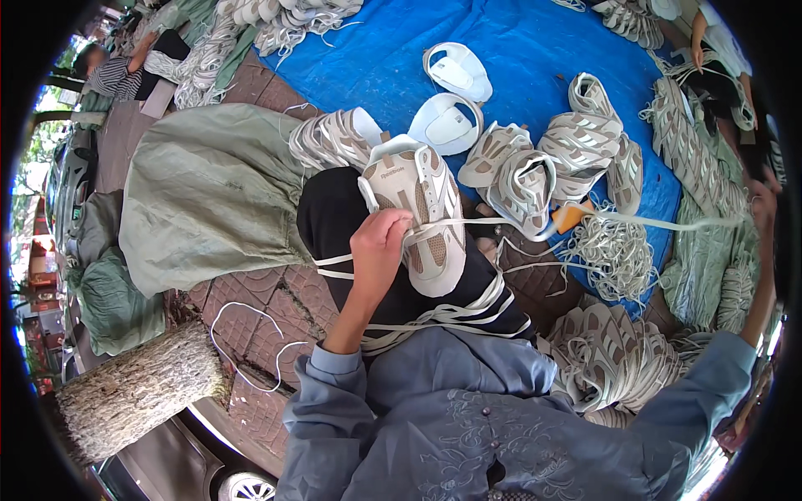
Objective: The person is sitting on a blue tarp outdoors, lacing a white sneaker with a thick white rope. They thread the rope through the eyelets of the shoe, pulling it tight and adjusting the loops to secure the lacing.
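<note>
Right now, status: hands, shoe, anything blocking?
Left hand pinching white lace at shoe upper on lap. Right hand far right, grip unclear. Lace crosses lace pile; nothing visibly blocking.

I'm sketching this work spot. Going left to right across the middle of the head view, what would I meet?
Grey-green cloth → left hand → shoe upper on the lap → lace pile → right hand.

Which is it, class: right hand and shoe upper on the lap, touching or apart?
Apart: the head view shows a lace crossing the wide gap between right hand and shoe upper.
</note>
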### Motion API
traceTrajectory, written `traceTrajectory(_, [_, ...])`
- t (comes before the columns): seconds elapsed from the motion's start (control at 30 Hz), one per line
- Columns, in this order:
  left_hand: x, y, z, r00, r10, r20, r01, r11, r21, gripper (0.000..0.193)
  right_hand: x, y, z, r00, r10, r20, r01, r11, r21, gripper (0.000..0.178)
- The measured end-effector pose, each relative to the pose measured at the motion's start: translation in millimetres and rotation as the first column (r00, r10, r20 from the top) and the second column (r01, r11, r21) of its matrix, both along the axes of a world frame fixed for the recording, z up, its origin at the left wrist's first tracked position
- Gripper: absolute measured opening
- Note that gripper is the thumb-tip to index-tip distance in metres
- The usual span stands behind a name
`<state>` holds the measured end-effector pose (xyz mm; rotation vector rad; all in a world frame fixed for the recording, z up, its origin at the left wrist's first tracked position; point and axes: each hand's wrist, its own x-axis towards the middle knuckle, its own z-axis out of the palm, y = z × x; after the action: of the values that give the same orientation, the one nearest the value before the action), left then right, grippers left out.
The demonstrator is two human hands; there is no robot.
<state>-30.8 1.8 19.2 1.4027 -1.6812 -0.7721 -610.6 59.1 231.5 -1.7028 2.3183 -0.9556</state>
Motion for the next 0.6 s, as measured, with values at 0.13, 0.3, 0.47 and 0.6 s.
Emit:
traceTrajectory(0.13, [4,-3,5,0.997,-0.023,-0.079,0.037,0.983,0.18,0.01,239,-57,-100,0.779,0.327,0.534,-0.499,0.84,0.214,0.01])
traceTrajectory(0.3, [5,14,32,0.977,-0.208,-0.05,0.214,0.94,0.265,0.012,375,-97,-206,0.453,0.834,0.316,-0.842,0.516,-0.156,0.009])
traceTrajectory(0.47, [17,4,48,0.972,-0.09,-0.215,0.171,0.901,0.398,0.013,397,-72,-238,0.506,0.478,0.718,-0.713,0.7,0.037,0.013])
traceTrajectory(0.6, [-7,-20,16,0.969,-0.12,0.214,0.071,0.972,0.224,0.013,397,-67,-248,0.531,0.417,0.738,-0.635,0.772,0.02,0.014])
